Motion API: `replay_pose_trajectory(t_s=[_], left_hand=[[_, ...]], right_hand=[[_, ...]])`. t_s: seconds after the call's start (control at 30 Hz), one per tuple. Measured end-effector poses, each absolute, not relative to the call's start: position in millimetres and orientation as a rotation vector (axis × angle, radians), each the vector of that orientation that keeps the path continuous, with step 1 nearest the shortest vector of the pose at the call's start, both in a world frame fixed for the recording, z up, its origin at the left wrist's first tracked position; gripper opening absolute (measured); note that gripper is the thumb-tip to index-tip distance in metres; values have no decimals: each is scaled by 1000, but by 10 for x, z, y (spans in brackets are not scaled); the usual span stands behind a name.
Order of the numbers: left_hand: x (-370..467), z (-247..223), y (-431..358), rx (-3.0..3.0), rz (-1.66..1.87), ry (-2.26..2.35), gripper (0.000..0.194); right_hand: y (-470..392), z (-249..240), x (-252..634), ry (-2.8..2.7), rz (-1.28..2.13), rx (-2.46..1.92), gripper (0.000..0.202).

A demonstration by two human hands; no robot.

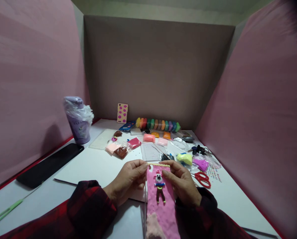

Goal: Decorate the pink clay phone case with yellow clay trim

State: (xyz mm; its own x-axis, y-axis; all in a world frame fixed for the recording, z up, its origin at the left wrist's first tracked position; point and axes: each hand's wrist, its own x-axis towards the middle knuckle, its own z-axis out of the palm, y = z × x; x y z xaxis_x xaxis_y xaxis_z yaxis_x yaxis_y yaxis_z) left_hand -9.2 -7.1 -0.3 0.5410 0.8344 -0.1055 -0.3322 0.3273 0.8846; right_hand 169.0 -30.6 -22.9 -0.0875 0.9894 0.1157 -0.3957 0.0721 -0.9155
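Between both hands is a phone case (160,215) covered in bumpy pink clay, tilted toward me, its lower end cut off by the frame. A small clay figure (159,187) with a white face, blue top and brown legs sits on it. Along the top edge runs a thin yellow clay strip (158,164), just above a camera hole in the left corner. My left hand (130,177) pinches that top left corner between thumb and fingers. My right hand (182,179) grips the upper right side, its thumb on the pink surface close to the figure's head.
Red-handled scissors (202,179) lie right of my hands, near bagged yellow clay (184,159) and keys (200,150). A row of coloured clay packs (158,124) stands behind. To the left are a purple bottle (77,124), a black slab (51,164) and a green-handled tool (8,212).
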Motion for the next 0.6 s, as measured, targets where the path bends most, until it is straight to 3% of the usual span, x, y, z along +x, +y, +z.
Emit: replay_pose_trajectory(t_s=[0.6], left_hand=[[-81, -58, -33, 1040, 923, 750, 29]], right_hand=[[-304, -199, 1679, -1035, 1324, -802, 30]])
